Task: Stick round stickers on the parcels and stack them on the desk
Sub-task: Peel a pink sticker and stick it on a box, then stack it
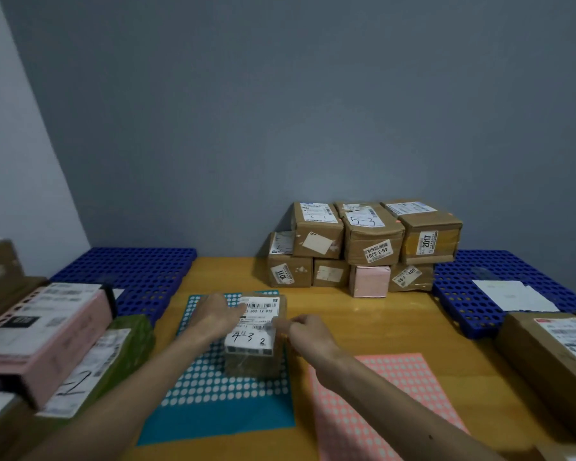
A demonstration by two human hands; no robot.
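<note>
A wooden desk (396,321) stands before a grey wall. Mid-desk, a parcel (251,357) sits on a teal sticker sheet (213,417). The left hand (213,316) rests on its top, fingers extended. The right hand (305,331) meets its right edge, fingers curled; its grip is too blurred to tell. A stack (363,247) of parcels stands behind.
</note>
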